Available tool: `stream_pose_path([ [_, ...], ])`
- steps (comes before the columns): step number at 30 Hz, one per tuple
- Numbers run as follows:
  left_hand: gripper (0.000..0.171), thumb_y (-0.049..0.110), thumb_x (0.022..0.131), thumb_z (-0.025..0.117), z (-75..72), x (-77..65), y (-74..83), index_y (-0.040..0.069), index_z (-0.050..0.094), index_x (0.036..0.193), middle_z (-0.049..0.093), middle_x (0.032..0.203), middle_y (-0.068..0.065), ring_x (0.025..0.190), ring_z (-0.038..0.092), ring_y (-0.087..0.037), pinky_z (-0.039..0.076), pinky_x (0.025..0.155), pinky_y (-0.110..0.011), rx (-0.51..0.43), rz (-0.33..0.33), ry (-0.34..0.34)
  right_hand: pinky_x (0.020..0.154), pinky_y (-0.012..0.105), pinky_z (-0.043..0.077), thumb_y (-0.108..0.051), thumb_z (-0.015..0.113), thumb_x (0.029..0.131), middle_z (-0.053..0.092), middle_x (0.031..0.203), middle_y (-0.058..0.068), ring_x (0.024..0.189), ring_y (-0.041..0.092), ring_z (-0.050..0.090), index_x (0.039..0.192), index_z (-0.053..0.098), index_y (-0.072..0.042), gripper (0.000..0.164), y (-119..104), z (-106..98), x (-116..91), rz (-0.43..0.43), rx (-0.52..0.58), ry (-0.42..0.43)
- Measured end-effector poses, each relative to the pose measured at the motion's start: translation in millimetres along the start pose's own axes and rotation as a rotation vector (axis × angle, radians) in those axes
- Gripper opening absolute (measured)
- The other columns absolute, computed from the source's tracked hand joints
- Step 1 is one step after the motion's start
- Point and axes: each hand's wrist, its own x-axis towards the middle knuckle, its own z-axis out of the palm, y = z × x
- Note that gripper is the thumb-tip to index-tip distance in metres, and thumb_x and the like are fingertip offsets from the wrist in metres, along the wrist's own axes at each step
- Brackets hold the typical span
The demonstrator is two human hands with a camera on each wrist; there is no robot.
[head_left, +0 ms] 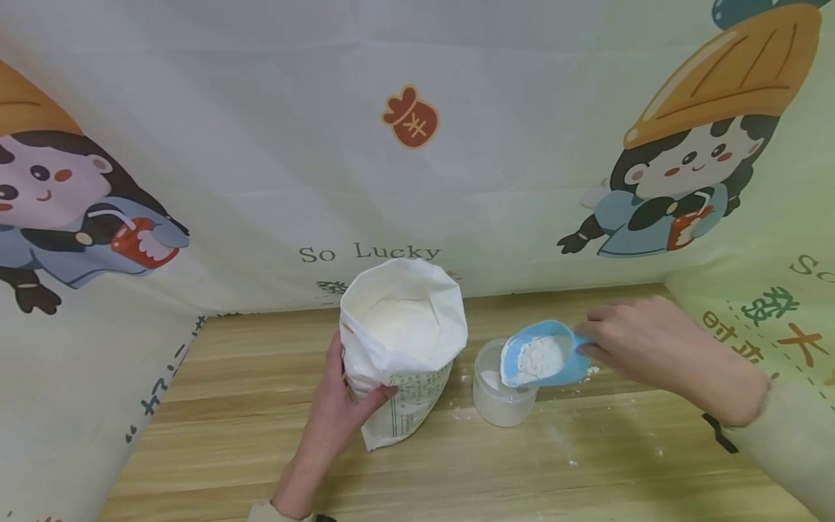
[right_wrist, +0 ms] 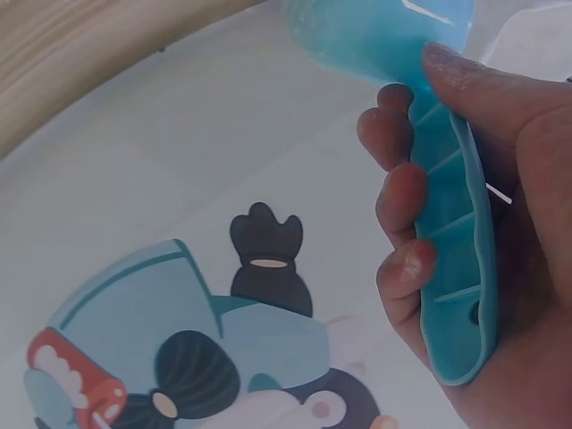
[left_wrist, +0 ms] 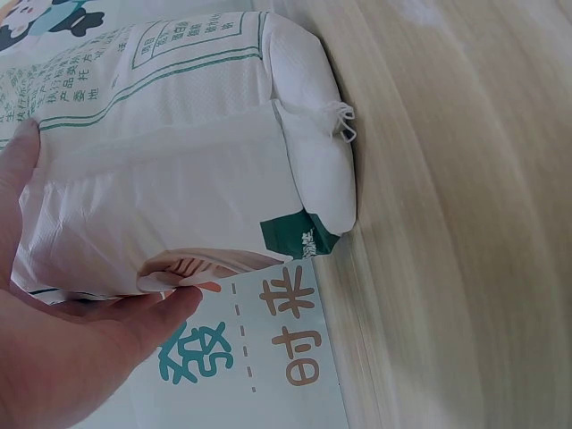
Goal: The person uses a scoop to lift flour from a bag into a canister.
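My right hand (head_left: pixel 629 337) grips the handle of a blue scoop (head_left: pixel 566 373), fingers curled round it as the right wrist view shows. White powder (head_left: pixel 540 357) lies heaped in the scoop, which is held over a clear plastic tub (head_left: pixel 504 406). Some white powder shows inside the tub. Left of it stands an open white bag (head_left: pixel 417 406) with printed text, holding more white powder (head_left: pixel 401 326). My left hand (head_left: pixel 342 402) holds the bag's left side, thumb across the front and fingers behind. In the left wrist view the bag's stitched bottom corner rests on the table.
Spilled powder is scattered on the wooden table (head_left: pixel 241 406) around and right of the tub. A printed cloth (head_left: pixel 280 145) with cartoon figures hangs behind and along both sides. The bag stands near the back cloth.
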Motion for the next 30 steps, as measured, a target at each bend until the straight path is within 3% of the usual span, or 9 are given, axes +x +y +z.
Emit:
stream_pose_path([
  [6, 0.118, 0.020, 0.080, 0.091, 0.2, -0.5, 0.1, 0.024, 0.011, 0.167, 0.046, 0.154, -0.017, 0.134, 0.052, -0.039, 0.046, 0.105, -0.060, 0.000, 0.003, 0.004, 0.044, 0.028, 0.035, -0.025, 0.090, 0.081, 0.046, 0.066, -0.011, 0.054, 0.009, 0.039, 0.076, 0.066, -0.018, 0.025, -1, -4, 6, -0.032, -0.017, 0.007],
  [23, 0.118, 0.020, 0.080, 0.091, 0.6, -0.5, -0.3, 0.024, 0.011, 0.167, 0.047, 0.154, -0.016, 0.133, 0.052, -0.038, 0.045, 0.106, -0.060, 0.002, 0.007, 0.009, 0.042, 0.030, 0.038, -0.025, 0.089, 0.080, 0.056, 0.067, -0.007, 0.055, 0.013, 0.049, 0.072, 0.069, -0.017, 0.023, -13, -10, 22, -0.070, -0.107, -0.018],
  [30, 0.118, 0.020, 0.080, 0.091, 0.8, -0.7, -0.3, 0.024, 0.011, 0.167, 0.047, 0.153, -0.016, 0.133, 0.052, -0.038, 0.045, 0.107, -0.060, -0.001, 0.003, 0.008, 0.040, 0.029, 0.034, -0.021, 0.089, 0.079, 0.052, 0.063, -0.007, 0.052, 0.012, 0.044, 0.067, 0.064, -0.018, 0.027, -17, -13, 27, -0.089, -0.122, -0.002],
])
